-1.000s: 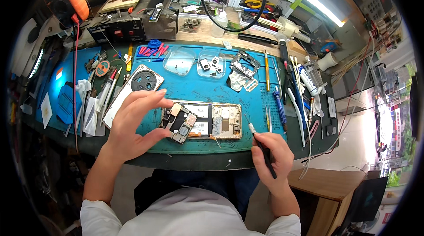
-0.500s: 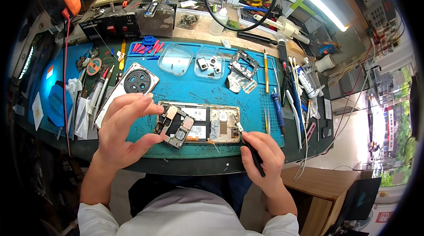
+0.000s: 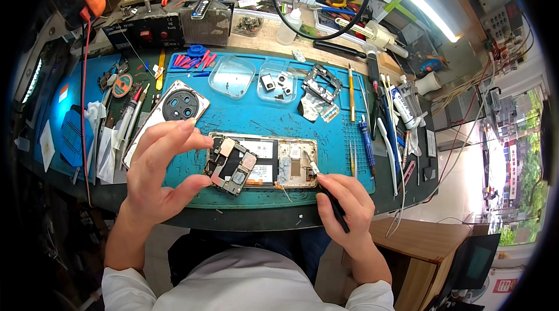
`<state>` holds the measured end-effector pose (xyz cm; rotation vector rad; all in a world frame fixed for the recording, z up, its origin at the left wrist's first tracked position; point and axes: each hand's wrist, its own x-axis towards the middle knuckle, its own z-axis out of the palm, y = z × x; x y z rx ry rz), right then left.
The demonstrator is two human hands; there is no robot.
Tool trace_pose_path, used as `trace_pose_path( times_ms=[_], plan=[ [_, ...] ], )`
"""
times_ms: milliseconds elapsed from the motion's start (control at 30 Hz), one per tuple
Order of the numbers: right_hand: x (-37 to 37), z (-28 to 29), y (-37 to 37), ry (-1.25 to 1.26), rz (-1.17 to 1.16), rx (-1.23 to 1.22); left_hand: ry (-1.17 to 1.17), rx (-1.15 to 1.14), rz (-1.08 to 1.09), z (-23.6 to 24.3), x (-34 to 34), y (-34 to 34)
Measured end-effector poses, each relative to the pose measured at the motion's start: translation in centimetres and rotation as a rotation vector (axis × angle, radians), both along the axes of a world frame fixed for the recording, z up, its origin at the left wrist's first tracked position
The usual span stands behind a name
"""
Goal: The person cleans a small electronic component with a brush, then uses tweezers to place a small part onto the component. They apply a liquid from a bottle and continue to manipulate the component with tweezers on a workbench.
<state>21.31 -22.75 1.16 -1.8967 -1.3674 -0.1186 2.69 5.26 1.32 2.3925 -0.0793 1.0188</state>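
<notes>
My left hand [image 3: 154, 180] grips a phone circuit board [image 3: 240, 176] at its left edge, thumb below and fingers above. The board is tilted over the left part of an opened phone body [image 3: 291, 184]. Inside that body a battery with white labels [image 3: 265, 149] shows beside the board. Closed round a slim black tool [image 3: 334, 211], my right hand [image 3: 348, 206] rests near the phone's right end. The tool's tip is too small to make out. A small white piece [image 3: 313, 167] lies by this tip, over the phone's right end.
A phone back cover [image 3: 195, 93] with a round black camera ring lies behind my left hand. Farther back are two clear plastic boxes, one an open box [image 3: 278, 99] with camera modules. A metal frame part [image 3: 323, 85] and a blue screwdriver [image 3: 365, 142] lie right.
The small white piece by the tool's tip reaches slightly farther in over the phone's right end. Both hands stay almost in place, and the view has shifted slightly.
</notes>
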Motion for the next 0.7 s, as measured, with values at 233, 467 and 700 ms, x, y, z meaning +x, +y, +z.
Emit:
trace_pose_path(
  times_ms=[233, 467, 700],
  plan=[
    [-0.1, 0.2, 0.1, -0.056, 0.013, -0.050, -0.003, -0.002, 0.016, -0.2, -0.1, 0.1],
    [-0.8, 0.9, 0.3, -0.176, 0.004, -0.113, -0.011, -0.009, 0.026, -0.2, -0.2, 0.2],
    [-1.1, 1.9, 0.6, -0.250, 0.016, -0.170, -0.021, -0.022, 0.033, -0.2, -0.2, 0.2]
  ],
)
